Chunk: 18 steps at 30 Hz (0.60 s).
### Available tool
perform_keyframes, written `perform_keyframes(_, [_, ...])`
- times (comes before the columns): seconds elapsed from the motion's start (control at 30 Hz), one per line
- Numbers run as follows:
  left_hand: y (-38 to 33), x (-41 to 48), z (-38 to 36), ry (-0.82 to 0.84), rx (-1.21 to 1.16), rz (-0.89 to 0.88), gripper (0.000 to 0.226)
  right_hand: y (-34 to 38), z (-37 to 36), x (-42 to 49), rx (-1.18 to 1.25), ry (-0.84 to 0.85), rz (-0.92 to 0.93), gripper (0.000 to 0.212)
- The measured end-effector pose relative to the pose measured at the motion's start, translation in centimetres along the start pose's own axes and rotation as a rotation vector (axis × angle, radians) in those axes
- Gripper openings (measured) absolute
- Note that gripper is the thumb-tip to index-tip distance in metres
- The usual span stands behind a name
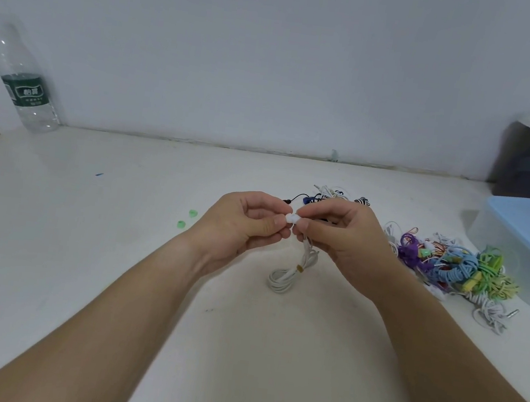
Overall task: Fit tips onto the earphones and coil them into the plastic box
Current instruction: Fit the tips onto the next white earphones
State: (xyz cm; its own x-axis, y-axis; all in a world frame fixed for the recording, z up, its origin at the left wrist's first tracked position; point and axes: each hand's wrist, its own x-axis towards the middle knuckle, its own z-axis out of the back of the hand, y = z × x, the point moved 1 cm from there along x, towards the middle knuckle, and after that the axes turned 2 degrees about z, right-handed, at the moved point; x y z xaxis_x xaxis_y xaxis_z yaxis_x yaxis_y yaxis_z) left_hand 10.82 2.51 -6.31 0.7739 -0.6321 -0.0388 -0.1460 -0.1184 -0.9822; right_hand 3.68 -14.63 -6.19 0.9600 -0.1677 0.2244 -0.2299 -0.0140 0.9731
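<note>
Two hands meet above the white table (84, 245): left hand (247, 223) and right hand (342, 237) each pinch the white earpiece (292, 219) between thumb and fingertips. One tied white cable bundle (283, 275) hangs below the right hand, its loop resting on the table. One heap of coloured earphones (455, 267) lies beside the blue-lidded plastic box (526, 233) at right; two green tips (187, 219) lie left of the hands.
</note>
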Motion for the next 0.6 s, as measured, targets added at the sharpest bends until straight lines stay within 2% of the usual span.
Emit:
perform_keyframes(0.23, [0.10,0.05,-0.14,-0.006,-0.048,0.016,0.020,-0.17,0.20,0.16,-0.006,0.009,0.010,0.012])
perform_keyframes(0.6, [0.03,-0.04,0.01,-0.024,-0.026,0.041,0.014,-0.01,0.31,0.25,-0.094,0.019,0.064,0.015])
